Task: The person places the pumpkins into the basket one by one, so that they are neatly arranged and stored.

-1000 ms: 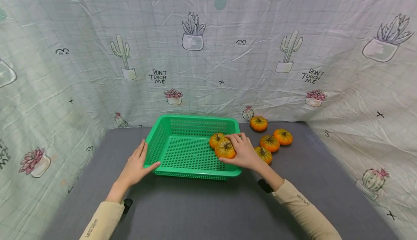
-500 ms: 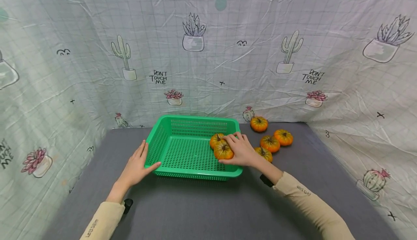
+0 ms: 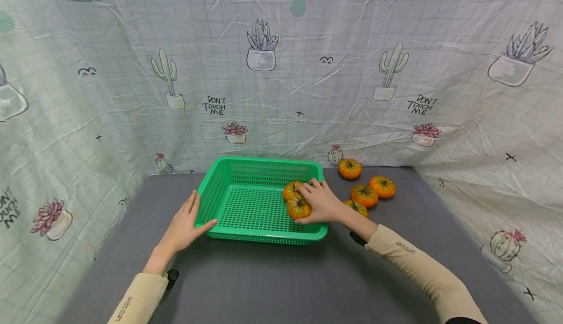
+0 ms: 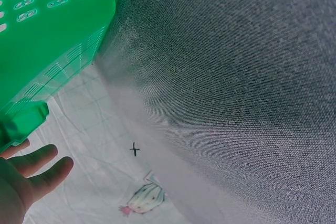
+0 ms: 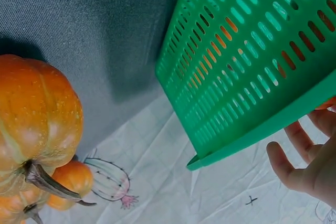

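Note:
A green plastic basket (image 3: 259, 233) with slotted walls stands on the grey table. Inside it, at the right end, my right hand (image 3: 324, 204) grips a small orange pumpkin (image 3: 298, 208), thumb at the near side and fingers over the top. Just behind lies a second pumpkin (image 3: 290, 190), partly covered by the fingers. My left hand (image 3: 181, 224) rests against the basket's left end, fingers straight along the outside and thumb over the front rim. In the left wrist view the straight fingers (image 4: 39, 161) show beside the basket's corner. The right wrist view shows the held pumpkin only through slots.
Several more pumpkins lie on the table right of the basket: one at the back (image 3: 349, 169), one farther right (image 3: 382, 187), others close to my right wrist (image 3: 364, 195). A patterned cloth (image 3: 281, 84) hangs behind and at both sides.
My right hand has lowered the pumpkin slightly and brought it a little left within the basket, in front of the other pumpkin. My left hand has stayed in place.

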Motion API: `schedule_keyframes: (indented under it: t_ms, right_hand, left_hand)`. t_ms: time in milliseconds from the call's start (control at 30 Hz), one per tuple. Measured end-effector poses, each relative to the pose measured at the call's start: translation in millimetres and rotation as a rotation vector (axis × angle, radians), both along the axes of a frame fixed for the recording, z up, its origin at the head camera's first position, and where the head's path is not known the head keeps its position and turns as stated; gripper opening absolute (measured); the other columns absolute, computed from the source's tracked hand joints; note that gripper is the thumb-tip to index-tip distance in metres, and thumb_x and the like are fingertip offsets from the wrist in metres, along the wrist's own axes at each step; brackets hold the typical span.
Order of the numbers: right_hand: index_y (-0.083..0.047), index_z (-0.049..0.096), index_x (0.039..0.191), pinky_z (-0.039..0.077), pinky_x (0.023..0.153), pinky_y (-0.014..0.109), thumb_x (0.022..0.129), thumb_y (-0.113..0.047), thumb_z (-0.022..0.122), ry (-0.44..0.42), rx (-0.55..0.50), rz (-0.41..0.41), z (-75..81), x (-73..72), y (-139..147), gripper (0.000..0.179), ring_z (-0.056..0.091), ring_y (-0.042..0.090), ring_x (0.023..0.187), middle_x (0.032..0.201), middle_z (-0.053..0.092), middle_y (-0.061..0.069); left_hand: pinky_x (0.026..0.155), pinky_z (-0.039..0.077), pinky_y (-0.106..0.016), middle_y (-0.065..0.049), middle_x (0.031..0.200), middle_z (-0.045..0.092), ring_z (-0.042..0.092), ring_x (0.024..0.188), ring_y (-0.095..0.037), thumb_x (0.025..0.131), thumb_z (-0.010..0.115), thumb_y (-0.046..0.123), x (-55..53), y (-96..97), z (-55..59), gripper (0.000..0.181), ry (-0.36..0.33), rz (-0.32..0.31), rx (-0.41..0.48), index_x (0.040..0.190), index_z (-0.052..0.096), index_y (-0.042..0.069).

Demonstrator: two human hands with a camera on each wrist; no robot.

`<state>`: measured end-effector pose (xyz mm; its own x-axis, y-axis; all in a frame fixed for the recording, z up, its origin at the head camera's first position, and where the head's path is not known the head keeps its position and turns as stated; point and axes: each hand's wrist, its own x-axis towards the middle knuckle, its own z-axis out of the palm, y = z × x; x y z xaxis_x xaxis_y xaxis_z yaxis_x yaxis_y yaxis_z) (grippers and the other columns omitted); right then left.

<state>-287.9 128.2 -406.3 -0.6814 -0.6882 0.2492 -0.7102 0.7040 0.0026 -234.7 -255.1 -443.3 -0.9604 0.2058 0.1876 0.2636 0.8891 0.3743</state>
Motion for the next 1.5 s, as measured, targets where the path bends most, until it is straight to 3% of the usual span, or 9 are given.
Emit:
schedule_keyframes:
  t_ms: [400,733,1000,1500]
  right_hand:
    - [-0.016,0.051,0.125,0.032,0.073,0.041,0.065,-0.066,0.062,-0.055,0.030,-0.019,-5.2,-2.5,-4,0.078,0.037,0.022,0.094,0.106,0.050,0.008]
    - [-0.017,0.050,0.125,0.032,0.074,0.044,0.061,-0.057,0.071,-0.067,0.075,-0.020,-5.7,-3.2,-9,0.078,0.039,0.023,0.092,0.111,0.054,0.007]
    - [-0.017,0.051,0.125,0.031,0.071,0.041,0.063,-0.061,0.068,-0.104,0.123,-0.037,-5.5,-3.6,-11,0.078,0.040,0.024,0.093,0.109,0.056,0.008]
    - [-0.017,0.049,0.127,0.033,0.076,0.044,0.064,-0.064,0.065,-0.123,0.207,-0.076,-8.4,-7.6,-14,0.080,0.042,0.026,0.099,0.112,0.055,0.008]
  left_hand:
    - [0.099,0.020,-0.063,-0.023,0.149,0.005,0.017,0.131,-0.046,0.083,0.052,0.053,1.2,0.5,0.5,0.092,0.007,-0.002,0.005,0.142,0.010,-0.005]
    - [0.099,0.019,-0.064,-0.021,0.150,0.002,0.015,0.132,-0.046,0.083,0.051,0.053,0.4,0.4,0.5,0.092,-0.002,0.000,0.010,0.142,0.008,-0.003]
    - [0.099,0.019,-0.063,-0.022,0.149,0.004,0.015,0.132,-0.046,0.083,0.051,0.053,0.8,0.3,0.8,0.092,0.003,-0.001,0.009,0.142,0.009,-0.004]
    - [0.098,0.020,-0.063,-0.021,0.149,0.004,0.017,0.131,-0.047,0.083,0.051,0.054,0.1,0.3,-1.2,0.092,0.020,-0.006,0.016,0.142,0.010,-0.003]
